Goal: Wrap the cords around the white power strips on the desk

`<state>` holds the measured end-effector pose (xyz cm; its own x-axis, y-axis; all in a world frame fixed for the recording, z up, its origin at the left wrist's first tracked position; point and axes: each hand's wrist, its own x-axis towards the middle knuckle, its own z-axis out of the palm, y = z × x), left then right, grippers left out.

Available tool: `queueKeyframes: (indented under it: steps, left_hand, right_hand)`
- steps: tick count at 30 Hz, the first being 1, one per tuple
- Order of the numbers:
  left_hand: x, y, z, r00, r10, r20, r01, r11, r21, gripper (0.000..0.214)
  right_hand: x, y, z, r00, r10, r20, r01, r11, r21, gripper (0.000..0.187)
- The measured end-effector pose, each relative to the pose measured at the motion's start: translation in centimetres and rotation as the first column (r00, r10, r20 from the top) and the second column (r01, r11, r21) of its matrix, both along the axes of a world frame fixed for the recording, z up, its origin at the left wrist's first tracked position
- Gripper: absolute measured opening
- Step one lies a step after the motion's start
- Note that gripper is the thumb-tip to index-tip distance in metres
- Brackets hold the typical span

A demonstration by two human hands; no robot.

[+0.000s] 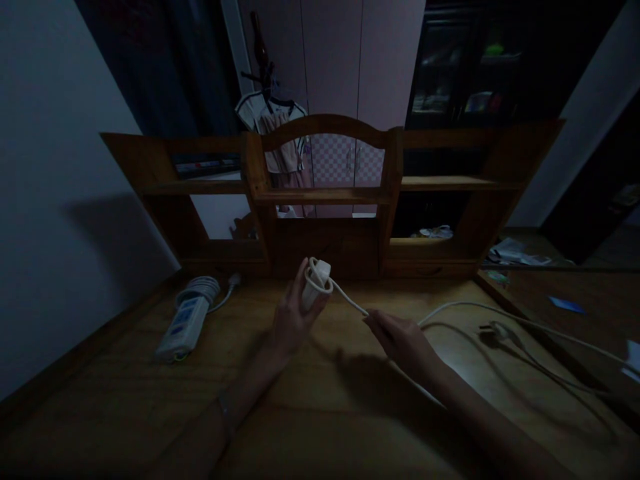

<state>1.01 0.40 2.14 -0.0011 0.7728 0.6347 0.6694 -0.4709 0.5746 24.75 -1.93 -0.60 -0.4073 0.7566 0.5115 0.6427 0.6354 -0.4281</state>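
Note:
My left hand (295, 313) is closed around a white power strip (323, 271), held up above the desk and seen nearly end-on. A white cord (350, 299) loops round the strip near its top. From there it runs taut to my right hand (400, 337), whose fingers are pinched on it. More cord trails from my right hand across the desk to the right. On the right of the desk lies a plug (500, 331) with its pins pointing left. The strip's sockets are hidden from me.
A second power strip (185, 327), its coiled cord on top, lies at the desk's left. A wooden shelf unit (325, 195) rises along the back of the wooden desk (300, 413). Papers and a blue card (566, 305) lie on a brown surface beyond the right edge.

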Motion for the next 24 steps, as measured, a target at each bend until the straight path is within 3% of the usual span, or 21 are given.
queueKeyframes:
  steps: [4,6,12,16,24]
  left_hand:
    - [-0.8,1.0,-0.8,0.955,0.140,-0.263,-0.145,0.989,0.000,0.073]
    - [-0.9,1.5,-1.4,0.925,0.143,-0.351,-0.146,0.989,0.019,0.072]
    - [-0.1,1.5,-2.5,0.866,0.015,-0.499,-0.017,1.000,0.001,0.074]
    - [0.2,0.8,-2.5,0.809,-0.102,-0.579,0.083,0.995,-0.059,0.076]
    - [0.3,0.6,-2.9,0.705,-0.243,-0.667,0.199,0.970,-0.143,0.086]
  right_hand:
    - [0.7,0.0,0.2,0.984,-0.037,0.172,0.012,0.990,0.142,0.020]
    - [0.8,-0.1,0.3,0.973,-0.044,0.226,-0.003,0.979,0.205,0.020]
    - [0.9,-0.5,0.0,0.949,0.002,0.315,-0.105,0.944,0.312,0.018]
    - [1.0,-0.6,0.2,0.929,0.049,0.366,-0.162,0.944,0.286,0.019]
    - [1.6,-0.1,1.0,0.974,0.064,0.219,-0.124,0.954,0.272,0.022]
